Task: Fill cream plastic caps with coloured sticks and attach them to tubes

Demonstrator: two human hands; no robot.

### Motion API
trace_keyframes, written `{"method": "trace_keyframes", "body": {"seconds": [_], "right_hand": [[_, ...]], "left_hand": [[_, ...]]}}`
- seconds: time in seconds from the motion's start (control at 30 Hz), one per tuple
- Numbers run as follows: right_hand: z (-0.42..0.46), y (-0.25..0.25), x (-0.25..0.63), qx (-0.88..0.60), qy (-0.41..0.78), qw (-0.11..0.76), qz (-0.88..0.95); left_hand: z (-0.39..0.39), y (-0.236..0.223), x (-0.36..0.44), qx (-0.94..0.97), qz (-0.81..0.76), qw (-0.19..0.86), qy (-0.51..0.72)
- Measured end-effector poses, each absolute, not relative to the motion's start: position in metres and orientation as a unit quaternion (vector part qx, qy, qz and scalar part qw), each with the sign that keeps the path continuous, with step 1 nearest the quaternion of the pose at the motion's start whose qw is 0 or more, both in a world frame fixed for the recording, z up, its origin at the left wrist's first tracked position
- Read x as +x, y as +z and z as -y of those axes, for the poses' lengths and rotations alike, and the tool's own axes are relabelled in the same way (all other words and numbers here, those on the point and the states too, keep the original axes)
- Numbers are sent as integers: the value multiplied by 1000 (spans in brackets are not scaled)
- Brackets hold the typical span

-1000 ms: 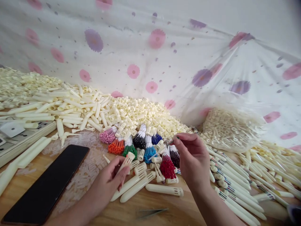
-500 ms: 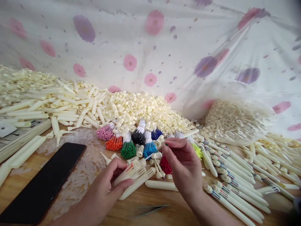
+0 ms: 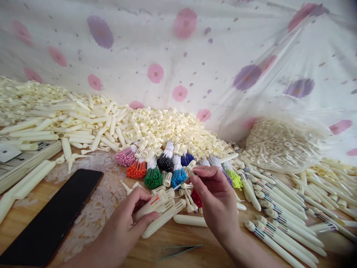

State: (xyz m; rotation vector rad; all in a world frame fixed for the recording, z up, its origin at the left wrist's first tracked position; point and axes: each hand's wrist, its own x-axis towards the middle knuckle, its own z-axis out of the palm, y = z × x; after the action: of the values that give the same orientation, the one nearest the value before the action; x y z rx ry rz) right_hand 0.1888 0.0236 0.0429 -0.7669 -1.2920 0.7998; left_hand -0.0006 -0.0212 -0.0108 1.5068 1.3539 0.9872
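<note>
My left hand (image 3: 136, 212) is closed round a cream multicolour pen body (image 3: 160, 203) with a slotted upper end; an orange piece shows in one slot. Other cream barrels (image 3: 164, 219) lie right beside it, partly under my fingers. My right hand (image 3: 214, 193) pinches a thin white pen refill (image 3: 181, 184) by its green end between thumb and forefinger. The refill's other end is at the open top of the pen body; whether it is inside I cannot tell. Behind the hands stand bundled refills in green (image 3: 153, 176), orange (image 3: 136, 169), black (image 3: 166, 160) and other colours.
Cream slotted parts (image 3: 173, 126) are heaped at the back. A black phone (image 3: 52, 219) and clear plastic bits (image 3: 86, 223) lie left. Tweezers (image 3: 181, 251) are in front. Multicolour pens (image 3: 281, 238) and a bag of white parts (image 3: 287, 145) are at right.
My right hand has shifted slightly left and down, bringing the refill closer to the pen body. My left hand keeps its grip. The view has moved a little.
</note>
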Motion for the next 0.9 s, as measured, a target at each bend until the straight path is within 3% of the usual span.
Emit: {"method": "trace_keyframes", "body": {"seconds": [0.5,0.77,0.9], "right_hand": [[-18,32,179,-361,373,647,559],[-13,23,171,-348,567,492,561],[-14,23,174,-372,589,466,545]], "left_hand": [[20,-4,3,603,-533,427,411],[20,-2,1,632,-557,357,404],[21,-3,1,644,-556,334,406]]}}
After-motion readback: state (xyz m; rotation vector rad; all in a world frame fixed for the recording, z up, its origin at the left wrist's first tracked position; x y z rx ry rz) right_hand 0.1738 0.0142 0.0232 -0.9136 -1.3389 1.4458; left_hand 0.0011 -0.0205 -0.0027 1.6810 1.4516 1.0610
